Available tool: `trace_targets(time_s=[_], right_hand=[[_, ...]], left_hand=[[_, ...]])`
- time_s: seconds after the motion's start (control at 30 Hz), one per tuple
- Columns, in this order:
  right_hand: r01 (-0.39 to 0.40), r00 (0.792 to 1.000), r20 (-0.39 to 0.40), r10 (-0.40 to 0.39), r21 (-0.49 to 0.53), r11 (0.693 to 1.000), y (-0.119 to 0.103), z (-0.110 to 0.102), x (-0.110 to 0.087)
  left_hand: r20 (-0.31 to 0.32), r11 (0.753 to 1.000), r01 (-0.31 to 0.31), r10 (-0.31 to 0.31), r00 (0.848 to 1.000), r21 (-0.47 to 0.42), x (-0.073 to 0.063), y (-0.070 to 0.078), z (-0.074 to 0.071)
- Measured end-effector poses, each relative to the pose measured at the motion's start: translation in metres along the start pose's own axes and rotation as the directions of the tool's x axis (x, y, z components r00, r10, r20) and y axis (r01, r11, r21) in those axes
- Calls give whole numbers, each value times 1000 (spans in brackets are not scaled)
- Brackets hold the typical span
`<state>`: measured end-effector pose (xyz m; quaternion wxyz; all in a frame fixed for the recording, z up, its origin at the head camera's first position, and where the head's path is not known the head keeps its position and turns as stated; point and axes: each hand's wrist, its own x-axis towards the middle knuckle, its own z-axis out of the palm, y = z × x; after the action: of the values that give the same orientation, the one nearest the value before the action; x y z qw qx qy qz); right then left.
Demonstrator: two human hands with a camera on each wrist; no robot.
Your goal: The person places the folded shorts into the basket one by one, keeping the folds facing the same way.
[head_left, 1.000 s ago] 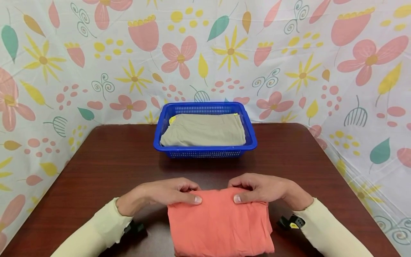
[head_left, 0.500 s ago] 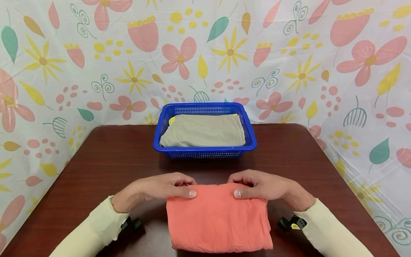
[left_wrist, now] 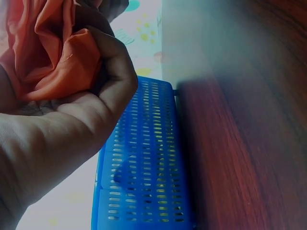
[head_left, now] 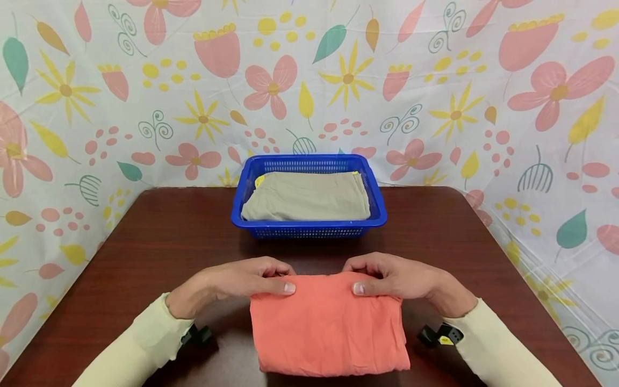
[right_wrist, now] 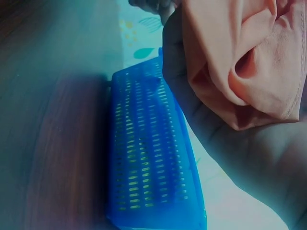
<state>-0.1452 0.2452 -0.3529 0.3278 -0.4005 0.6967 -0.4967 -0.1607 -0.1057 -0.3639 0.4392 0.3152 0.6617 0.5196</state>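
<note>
A folded coral-orange cloth garment [head_left: 331, 328] hangs between both hands at the front of the head view. My left hand [head_left: 242, 282] grips its upper left edge, thumb on top and fingers curled behind. At the upper right edge my right hand [head_left: 398, 279] pinches it the same way. Layered folds of the garment show in the left wrist view above the palm [left_wrist: 72, 112], and again in the right wrist view. Beyond the hands stands a blue perforated basket [head_left: 309, 224], holding a folded beige-grey cloth [head_left: 309, 196] with bits of yellow fabric at its corners.
The dark brown wooden table [head_left: 159, 242] carries the basket near its back edge. A white curtain [head_left: 300, 59] printed with flowers and leaves surrounds the table at the back and sides. Black wrist cameras [head_left: 195, 334] sit below the pale sleeves [head_left: 140, 344].
Both hands have raised the coral garment slightly and moved it a little toward the basket, so its lower edge has come into view. The basket and its contents have not moved.
</note>
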Motion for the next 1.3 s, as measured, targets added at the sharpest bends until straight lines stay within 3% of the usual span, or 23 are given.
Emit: trace_targets(time_s=[0.23,0.4,0.8,1.07,1.3], right_hand=[[-29,999,-19,29,-36,999,-6,-5,2],[-70,996,-54,70,-3,998,-9,-9,3],[-42,997,-56,46,64,997,-12,-25,-3],[28,999,-48,-23,105,994,-18,-35,-3],[25,996,-92,-18,75,997,-26,-43,-4]], left_hand=[[-60,999,22,-20,998,23,-1,4,-3],[-112,1000,28,-26,993,15,-3,7,-7],[-221,1000,12,-6,975,28,1,18,-15],[-272,1000,15,-14,962,2,4,30,-18],[-295,1000,-26,28,955,10,5,39,-21]])
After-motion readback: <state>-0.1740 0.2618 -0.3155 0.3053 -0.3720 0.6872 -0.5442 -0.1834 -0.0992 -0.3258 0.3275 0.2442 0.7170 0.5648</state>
